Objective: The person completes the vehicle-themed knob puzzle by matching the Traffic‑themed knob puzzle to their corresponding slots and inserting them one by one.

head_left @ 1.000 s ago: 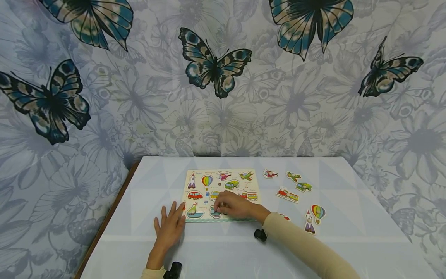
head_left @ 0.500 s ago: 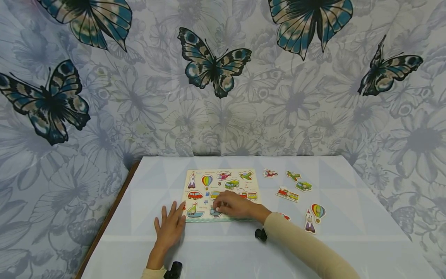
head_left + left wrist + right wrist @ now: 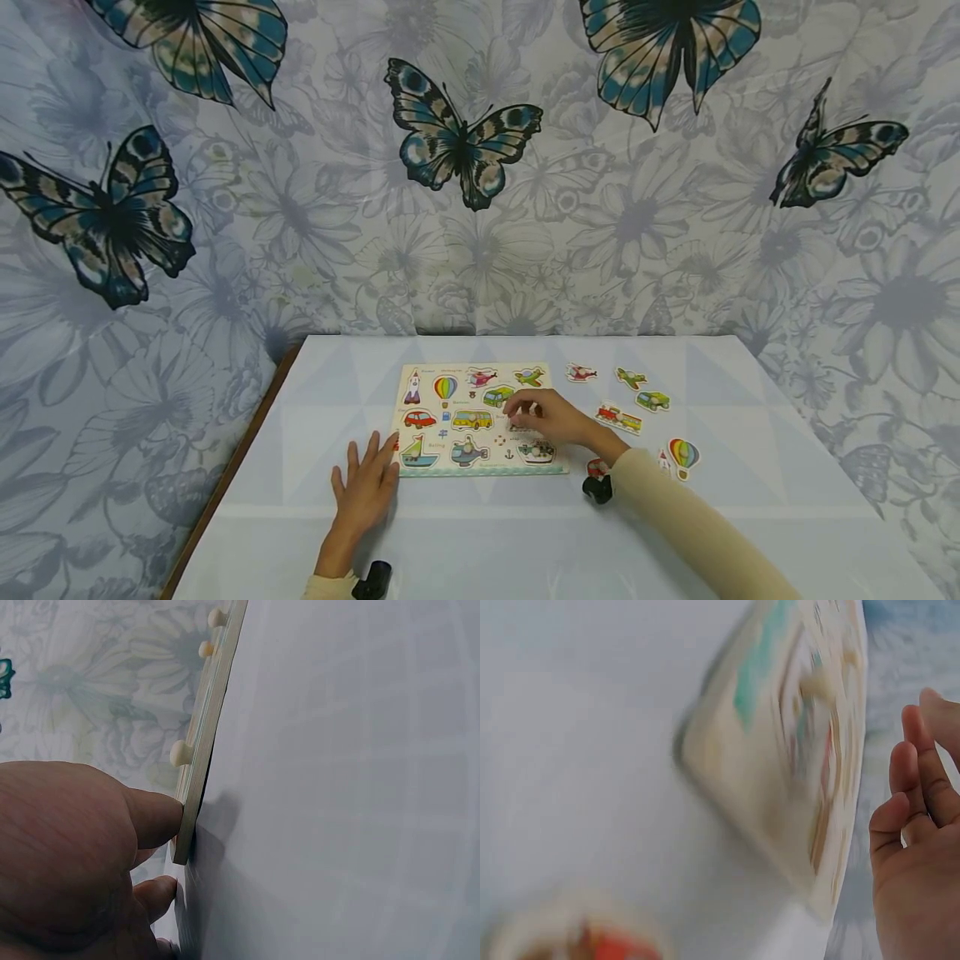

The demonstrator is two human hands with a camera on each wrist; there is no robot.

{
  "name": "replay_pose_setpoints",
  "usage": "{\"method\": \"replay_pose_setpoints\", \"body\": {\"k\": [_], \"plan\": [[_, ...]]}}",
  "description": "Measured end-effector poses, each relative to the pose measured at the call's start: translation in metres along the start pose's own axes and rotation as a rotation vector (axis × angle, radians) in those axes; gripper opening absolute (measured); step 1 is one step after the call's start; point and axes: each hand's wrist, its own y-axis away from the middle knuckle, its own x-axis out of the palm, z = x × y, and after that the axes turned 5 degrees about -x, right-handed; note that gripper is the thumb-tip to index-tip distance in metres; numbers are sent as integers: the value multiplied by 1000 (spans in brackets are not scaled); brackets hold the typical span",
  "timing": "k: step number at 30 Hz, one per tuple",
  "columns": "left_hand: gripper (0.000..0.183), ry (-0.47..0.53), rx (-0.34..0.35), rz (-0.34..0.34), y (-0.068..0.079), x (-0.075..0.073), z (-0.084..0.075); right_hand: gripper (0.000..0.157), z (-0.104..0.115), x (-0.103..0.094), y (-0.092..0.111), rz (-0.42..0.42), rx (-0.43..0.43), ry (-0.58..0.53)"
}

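Note:
A wooden peg puzzle board (image 3: 442, 472) printed with vehicles lies flat on the table. My left hand (image 3: 366, 482) lies spread beside its left edge; in the left wrist view the thumb (image 3: 157, 817) touches the board's corner below a small wooden knob (image 3: 181, 753). Over the board's right side is my right hand (image 3: 551, 417), fingers loosely bent and holding nothing, covering part of the train picture. A blue aircraft piece (image 3: 468, 452) sits in the bottom row, between the sailboat (image 3: 417, 452) and the ship (image 3: 537, 452). The right wrist view is blurred around the board.
Right of the board lie loose pieces: a helicopter (image 3: 581, 372), a green plane (image 3: 631, 378), a green jeep (image 3: 652, 401), a train (image 3: 619, 418), a balloon (image 3: 683, 456) and a red car (image 3: 596, 467). The right sleeve (image 3: 675, 508) partly hides a rocket piece (image 3: 663, 460).
My right hand has left the blue aircraft piece and moved right and away from me over the board. The aircraft, bus and ship now show. My left hand stays put.

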Motion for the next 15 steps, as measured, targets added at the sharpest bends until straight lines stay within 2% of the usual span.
{"method": "replay_pose_setpoints", "body": {"k": [10,15], "plan": [[49,-2,-2,5,-2,1,-1,19,-20,-41,38,-119,97,35],[49,-6,-7,0,-2,1,-2,18,-27,-63,60,-146,148,49]]}}
